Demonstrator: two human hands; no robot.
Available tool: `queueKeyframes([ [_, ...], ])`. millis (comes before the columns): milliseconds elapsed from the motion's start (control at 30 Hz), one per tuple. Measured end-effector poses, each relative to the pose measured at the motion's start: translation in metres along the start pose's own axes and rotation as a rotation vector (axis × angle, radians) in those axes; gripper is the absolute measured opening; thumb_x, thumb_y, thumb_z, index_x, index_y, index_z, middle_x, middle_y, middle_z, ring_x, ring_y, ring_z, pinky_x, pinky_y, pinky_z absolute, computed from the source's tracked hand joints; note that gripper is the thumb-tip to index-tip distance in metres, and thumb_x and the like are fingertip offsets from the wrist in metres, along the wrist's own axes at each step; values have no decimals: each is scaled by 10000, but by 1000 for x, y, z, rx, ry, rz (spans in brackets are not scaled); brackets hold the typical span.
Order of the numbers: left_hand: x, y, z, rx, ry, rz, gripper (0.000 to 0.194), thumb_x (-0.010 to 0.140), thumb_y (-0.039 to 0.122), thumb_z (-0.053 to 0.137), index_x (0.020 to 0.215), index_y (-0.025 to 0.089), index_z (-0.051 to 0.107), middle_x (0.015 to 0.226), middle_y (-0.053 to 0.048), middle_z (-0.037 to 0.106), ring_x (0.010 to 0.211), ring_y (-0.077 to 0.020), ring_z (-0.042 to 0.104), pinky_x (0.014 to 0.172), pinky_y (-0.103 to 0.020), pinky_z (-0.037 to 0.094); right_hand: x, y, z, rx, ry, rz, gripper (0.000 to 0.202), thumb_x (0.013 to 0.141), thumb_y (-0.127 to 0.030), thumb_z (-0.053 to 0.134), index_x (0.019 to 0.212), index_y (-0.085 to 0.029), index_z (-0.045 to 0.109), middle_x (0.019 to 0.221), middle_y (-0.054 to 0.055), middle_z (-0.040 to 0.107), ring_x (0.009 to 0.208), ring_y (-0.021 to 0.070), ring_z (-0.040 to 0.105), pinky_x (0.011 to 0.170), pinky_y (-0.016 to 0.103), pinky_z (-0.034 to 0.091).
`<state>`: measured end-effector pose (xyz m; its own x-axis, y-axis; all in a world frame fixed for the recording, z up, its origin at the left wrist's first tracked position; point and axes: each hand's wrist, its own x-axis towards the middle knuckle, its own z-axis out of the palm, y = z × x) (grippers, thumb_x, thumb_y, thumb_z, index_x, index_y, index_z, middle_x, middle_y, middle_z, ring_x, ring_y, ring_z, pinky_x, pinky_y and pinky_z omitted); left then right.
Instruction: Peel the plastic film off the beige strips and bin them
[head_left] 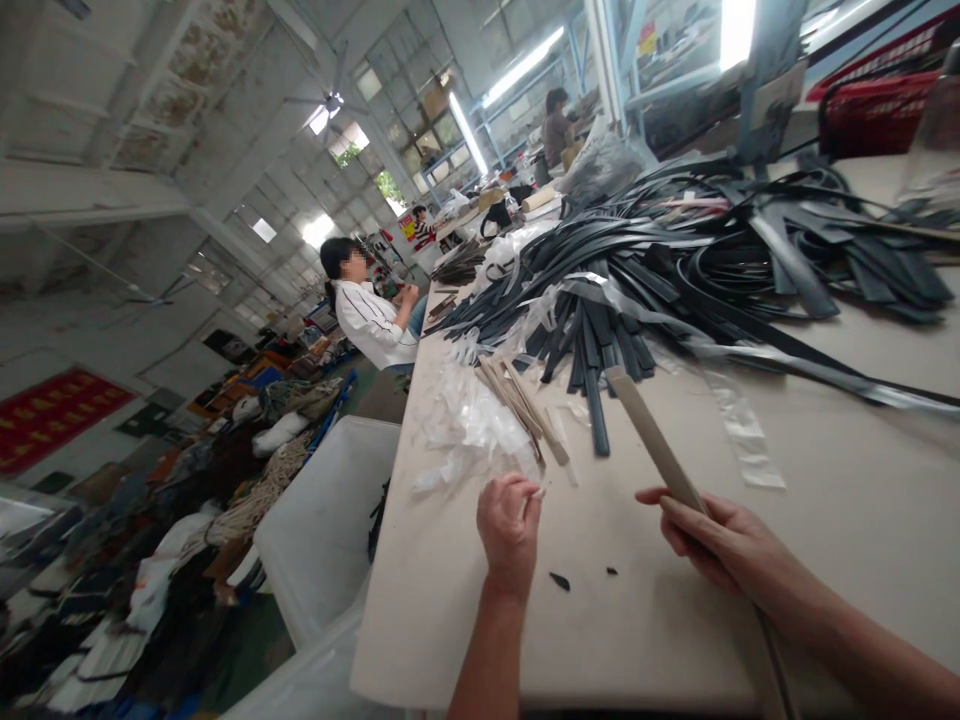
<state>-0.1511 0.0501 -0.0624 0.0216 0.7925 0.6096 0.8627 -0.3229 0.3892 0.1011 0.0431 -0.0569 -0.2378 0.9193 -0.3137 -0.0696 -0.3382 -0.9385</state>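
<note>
In the head view my right hand (724, 540) is wrapped round a long tan strip (649, 430), which runs from the lower edge up toward the dark pile. My left hand (510, 525) is raised over the table with its fingers curled in a pinch. A small whitish bit shows at its fingertips, too small to name. Just beyond that hand lie crumpled clear plastic (472, 430) and several loose tan strips (525, 400). Two small dark scraps, one of them a pointed scrap (559, 581), rest on the table between my hands.
A large heap of dark strips (600, 260) covers the far side of the pale table (435, 600). A white bin (330, 510) stands against its left edge. One person (375, 310) sits beyond the bin; others are farther back. A red basket (877, 110) is at upper right.
</note>
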Motion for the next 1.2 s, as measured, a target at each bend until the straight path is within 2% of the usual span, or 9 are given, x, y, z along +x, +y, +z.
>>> queueKeyframes([
  [233,-48,39,-35,-36,31,153,238,827,65,612,974,246,661,977,-41,646,937,-159,594,839,-313,482,7,-3,29,-178,-311,102,695,728,-751,538,985,-114,641,583,-12,497,421,57,308,382,186,197],
  [333,-56,50,-40,-49,30,207,241,828,70,611,979,251,662,967,-44,650,929,-163,598,837,-313,485,10,-4,51,-254,-355,53,557,735,-685,538,700,-130,565,516,-19,433,420,56,301,395,200,195],
  [433,-64,56,-42,-114,5,232,257,827,73,618,1001,257,662,983,-39,657,941,-157,599,854,-301,484,13,-6,65,-274,-322,7,391,692,-543,555,678,-154,519,514,-25,426,437,67,321,416,210,221],
  [500,-68,57,-44,-232,-17,78,241,838,148,643,1056,249,653,1013,-46,663,962,-163,603,877,-304,484,15,-8,67,-287,-302,-43,330,676,-479,526,734,-154,536,554,-21,456,482,79,369,461,211,277],
  [667,-56,54,-52,-828,-313,-720,522,856,574,569,1094,124,686,942,-109,702,814,-180,631,789,-317,511,9,-20,58,-423,-303,-178,267,722,-432,495,688,-168,516,614,-12,481,589,108,451,561,227,358],
  [767,-43,61,-52,-963,-573,-853,384,795,450,683,945,103,752,820,-89,711,739,-147,603,763,-281,479,3,-23,55,-566,-268,-242,242,742,-379,499,618,-175,466,564,-23,437,554,100,390,529,234,286],
  [867,-39,70,-44,-1016,-651,-909,212,740,305,733,800,104,766,731,-67,700,688,-122,581,718,-251,450,-2,-26,55,-661,-236,-280,300,800,-405,484,606,-179,450,547,-14,448,540,108,387,522,249,262],
  [967,-42,72,-31,-1169,-549,-993,211,694,295,783,746,94,744,695,-61,684,658,-112,578,700,-246,458,-10,-32,50,-670,-234,-300,353,882,-481,424,717,-186,527,600,1,545,573,130,483,564,255,328],
  [1200,-19,70,-22,-1434,31,-1161,409,526,354,912,682,117,616,702,-6,667,592,-63,582,648,-202,489,-39,-21,10,-525,-175,-260,613,959,-668,258,753,-185,575,664,26,592,670,156,544,678,274,409],
])
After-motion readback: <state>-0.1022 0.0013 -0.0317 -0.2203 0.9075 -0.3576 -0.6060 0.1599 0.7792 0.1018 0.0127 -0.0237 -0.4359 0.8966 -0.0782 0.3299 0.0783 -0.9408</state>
